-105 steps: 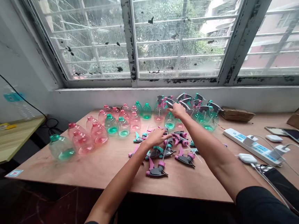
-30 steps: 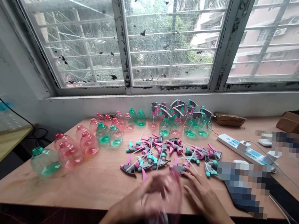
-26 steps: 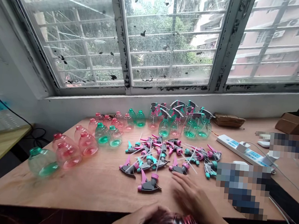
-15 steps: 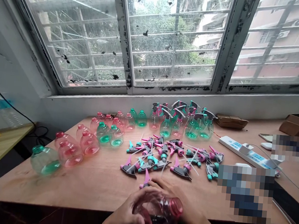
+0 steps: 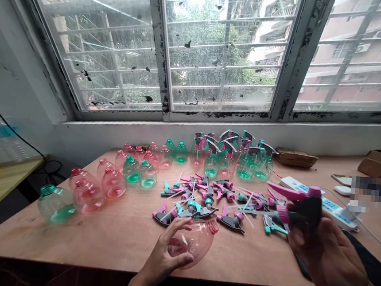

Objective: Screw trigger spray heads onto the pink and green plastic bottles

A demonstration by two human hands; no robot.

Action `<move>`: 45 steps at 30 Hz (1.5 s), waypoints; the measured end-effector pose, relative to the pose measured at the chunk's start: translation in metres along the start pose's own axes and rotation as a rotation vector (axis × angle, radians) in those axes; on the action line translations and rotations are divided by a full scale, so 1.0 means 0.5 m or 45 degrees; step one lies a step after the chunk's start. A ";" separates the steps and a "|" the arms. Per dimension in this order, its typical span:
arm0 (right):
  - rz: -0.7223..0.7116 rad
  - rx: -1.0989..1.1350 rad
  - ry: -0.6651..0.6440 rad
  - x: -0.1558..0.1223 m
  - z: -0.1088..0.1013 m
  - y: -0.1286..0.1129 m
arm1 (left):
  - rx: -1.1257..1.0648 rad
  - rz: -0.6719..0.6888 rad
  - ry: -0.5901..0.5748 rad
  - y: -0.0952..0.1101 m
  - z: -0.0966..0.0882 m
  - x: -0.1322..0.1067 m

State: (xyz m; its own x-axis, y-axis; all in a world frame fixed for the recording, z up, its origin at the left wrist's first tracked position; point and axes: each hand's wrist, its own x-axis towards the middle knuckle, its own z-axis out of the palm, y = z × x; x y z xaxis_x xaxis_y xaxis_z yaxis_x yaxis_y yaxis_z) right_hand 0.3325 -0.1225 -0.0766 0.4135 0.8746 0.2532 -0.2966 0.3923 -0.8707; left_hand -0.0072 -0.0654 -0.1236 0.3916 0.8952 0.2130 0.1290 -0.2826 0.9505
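My left hand (image 5: 167,252) is closed around a clear pink bottle (image 5: 198,241), tilted so its open threaded neck points up and to the right. Over at the right, my right hand (image 5: 327,257) grips a trigger spray head (image 5: 305,208) by its dark grey body. This spray head has a pink trigger and pink collar, and its thin tube points left toward the bottle, a gap between them. Beyond the bottle lies a pile of loose spray heads (image 5: 205,197) in pink, teal and grey.
Open pink bottles (image 5: 113,183) and green bottles (image 5: 55,204) stand at the left. Bottles with spray heads fitted (image 5: 245,163) stand by the window wall. A white power strip (image 5: 334,211), a brown packet (image 5: 296,157) and a cardboard box (image 5: 380,164) are at the right.
My right hand has moved from behind the bottle to the right, lifting a pink-and-grey spray head off the table. My left hand has raised the bottle slightly away from me, over the table.
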 end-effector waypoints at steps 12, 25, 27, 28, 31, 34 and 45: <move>0.285 0.165 -0.240 -0.015 0.057 0.053 | 0.201 0.027 -0.087 0.005 0.001 0.011; 0.487 -0.256 -0.535 -0.036 0.065 0.183 | 0.503 0.181 -0.155 0.004 0.019 0.027; 0.520 -0.262 -0.565 -0.040 0.061 0.191 | 0.388 0.137 -0.085 -0.004 0.024 0.025; 0.525 -0.257 -0.571 -0.042 0.060 0.195 | 0.305 0.101 -0.041 -0.008 0.028 0.024; 0.538 -0.230 -0.554 -0.044 0.061 0.202 | 0.110 0.013 0.017 -0.017 0.039 0.023; 0.550 -0.204 -0.536 -0.043 0.063 0.205 | 0.033 -0.030 0.000 -0.018 0.044 0.024; 0.398 -0.352 -0.489 -0.037 0.057 0.222 | 0.001 -0.005 -0.004 -0.028 0.042 0.028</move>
State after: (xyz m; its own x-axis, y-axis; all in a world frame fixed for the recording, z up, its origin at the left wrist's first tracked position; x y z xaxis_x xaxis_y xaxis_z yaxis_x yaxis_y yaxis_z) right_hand 0.2676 -0.0869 -0.1659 -0.0161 0.9983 0.0562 -0.0968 0.0544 -0.9938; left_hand 0.0158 -0.0560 -0.1387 0.3942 0.8950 0.2088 0.1314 -0.2798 0.9510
